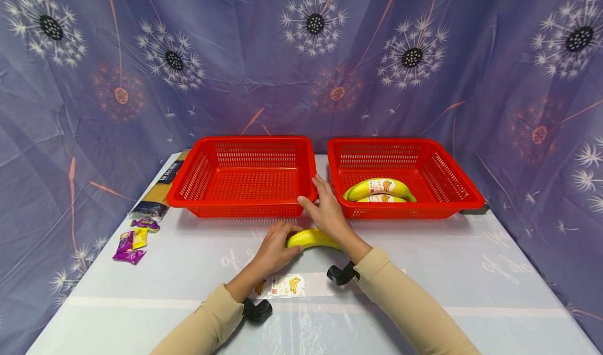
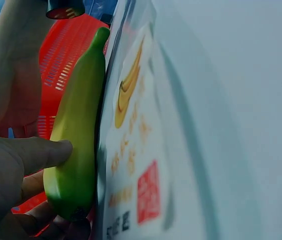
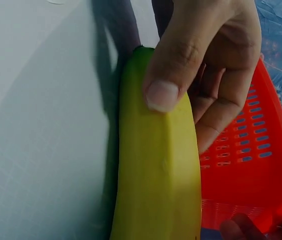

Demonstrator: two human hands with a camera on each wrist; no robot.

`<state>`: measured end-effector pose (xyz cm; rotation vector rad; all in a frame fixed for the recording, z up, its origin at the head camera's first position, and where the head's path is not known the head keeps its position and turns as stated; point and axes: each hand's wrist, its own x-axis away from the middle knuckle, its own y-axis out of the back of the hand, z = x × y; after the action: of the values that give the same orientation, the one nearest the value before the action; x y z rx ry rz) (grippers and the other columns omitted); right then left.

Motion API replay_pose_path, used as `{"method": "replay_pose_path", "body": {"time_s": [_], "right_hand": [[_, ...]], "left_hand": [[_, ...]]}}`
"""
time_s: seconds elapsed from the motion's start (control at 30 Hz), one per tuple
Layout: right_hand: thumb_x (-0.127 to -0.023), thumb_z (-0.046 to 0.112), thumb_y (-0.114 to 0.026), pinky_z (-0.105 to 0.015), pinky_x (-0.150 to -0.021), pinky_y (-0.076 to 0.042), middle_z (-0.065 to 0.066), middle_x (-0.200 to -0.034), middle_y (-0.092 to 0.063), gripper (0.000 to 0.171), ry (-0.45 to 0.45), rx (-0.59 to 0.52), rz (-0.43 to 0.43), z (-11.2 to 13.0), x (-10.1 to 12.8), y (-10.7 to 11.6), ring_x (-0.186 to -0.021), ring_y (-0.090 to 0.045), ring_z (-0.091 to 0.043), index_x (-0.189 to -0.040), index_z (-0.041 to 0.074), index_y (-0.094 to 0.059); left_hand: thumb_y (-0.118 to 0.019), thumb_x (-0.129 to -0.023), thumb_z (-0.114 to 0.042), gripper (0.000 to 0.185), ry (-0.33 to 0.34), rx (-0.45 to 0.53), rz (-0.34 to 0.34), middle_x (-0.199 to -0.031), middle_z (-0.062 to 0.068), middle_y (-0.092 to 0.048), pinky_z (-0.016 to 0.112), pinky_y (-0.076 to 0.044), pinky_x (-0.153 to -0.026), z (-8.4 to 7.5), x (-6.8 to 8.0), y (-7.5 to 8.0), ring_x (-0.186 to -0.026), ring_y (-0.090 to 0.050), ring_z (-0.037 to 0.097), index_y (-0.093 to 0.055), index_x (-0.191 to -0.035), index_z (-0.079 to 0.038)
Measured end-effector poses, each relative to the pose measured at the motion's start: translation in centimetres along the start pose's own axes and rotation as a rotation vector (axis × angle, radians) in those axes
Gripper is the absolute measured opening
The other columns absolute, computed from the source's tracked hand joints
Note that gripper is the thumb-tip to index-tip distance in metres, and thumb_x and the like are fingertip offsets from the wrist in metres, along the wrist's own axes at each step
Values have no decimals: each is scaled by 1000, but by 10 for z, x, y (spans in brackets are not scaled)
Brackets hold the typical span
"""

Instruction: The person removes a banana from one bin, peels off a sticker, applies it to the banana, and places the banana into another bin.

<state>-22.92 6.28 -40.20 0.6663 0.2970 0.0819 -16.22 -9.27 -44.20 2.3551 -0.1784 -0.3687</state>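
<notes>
Nearest on the table (image 1: 471, 271) lies an empty banana wrapper (image 1: 282, 285), and just beyond it the left hand (image 1: 273, 250) curls its fingers round one end of a bare banana (image 1: 313, 237) lying flat, while the right hand (image 1: 327, 211) rests over it with relaxed fingers, thumb pressing its side. The banana looks light, smooth and easily bruised, best held gently round its middle. Farther off stand the empty left basket (image 1: 242, 179) and the right basket (image 1: 405, 179) holding wrapped bananas (image 1: 379, 189); sweets (image 1: 134, 239) lie far left.
</notes>
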Motion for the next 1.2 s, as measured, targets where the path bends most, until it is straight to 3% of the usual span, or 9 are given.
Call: {"method": "replay_pose_path", "body": {"time_s": [0.2, 0.37, 0.57, 0.7, 0.87, 0.97, 1.2], "right_hand": [[-88, 40, -63, -38, -94, -49, -4, -156, -25, 73, 5, -15, -2, 0, 1, 1, -131, -46, -26, -146, 7, -33], [-89, 43, -60, -42, -101, -44, -4, -157, -23, 74, 4, -18, -4, -2, 3, 2, -139, -36, -27, -147, 8, -31], [-90, 37, -60, -44, -97, -46, -6, -157, -21, 72, 96, -57, 13, -2, 22, 8, -135, -41, -29, -147, 5, -30], [-88, 28, -65, -45, -94, -48, -8, -154, -29, 66, 177, -29, -6, 1, 46, 13, -127, -46, -30, -142, 4, -37], [-82, 22, -70, -44, -90, -48, -10, -137, -48, 58, 254, 41, -25, -1, 78, 13, -118, -46, -25, -134, 8, -50], [-79, 21, -73, -36, -86, -45, -7, -122, -55, 52, 288, 63, -3, -5, 95, 9, -108, -48, -19, -127, 10, -56], [-76, 24, -76, -24, -76, -40, -2, -96, -58, 39, 317, 92, 172, -8, 120, -2, -88, -46, -11, -111, 11, -63]], "left_hand": [[-75, -75, -12, 35, -19, -16, -17, -102, 7, -62, 35, -40, -81, 0, -1, -2, -94, -51, 20, -65, -109, -10], [-76, -75, -15, 40, -18, -13, -26, -103, 9, -60, 34, -41, -80, 0, 3, 1, -94, -51, 21, -64, -113, -9], [-75, -76, -16, 44, 4, 1, -56, -106, 10, -60, 34, -40, -79, -1, 18, 19, -96, -50, 22, -61, -118, -12], [-76, -76, -15, 42, 8, -8, -79, -107, 8, -60, 36, -41, -81, -2, 33, 34, -101, -48, 20, -63, -116, -14], [-75, -75, -11, 38, -1, -55, -87, -100, 6, -60, 30, -40, -78, 1, 55, 45, -97, -47, 15, -66, -111, -13], [-75, -74, -10, 35, 6, -75, -75, -95, 3, -59, 26, -38, -74, 3, 67, 49, -90, -43, 11, -68, -108, -13], [-76, -70, -8, 28, 21, -100, -42, -83, -5, -54, 21, -34, -69, 8, 89, 48, -82, -37, 5, -71, -97, -14]]}}
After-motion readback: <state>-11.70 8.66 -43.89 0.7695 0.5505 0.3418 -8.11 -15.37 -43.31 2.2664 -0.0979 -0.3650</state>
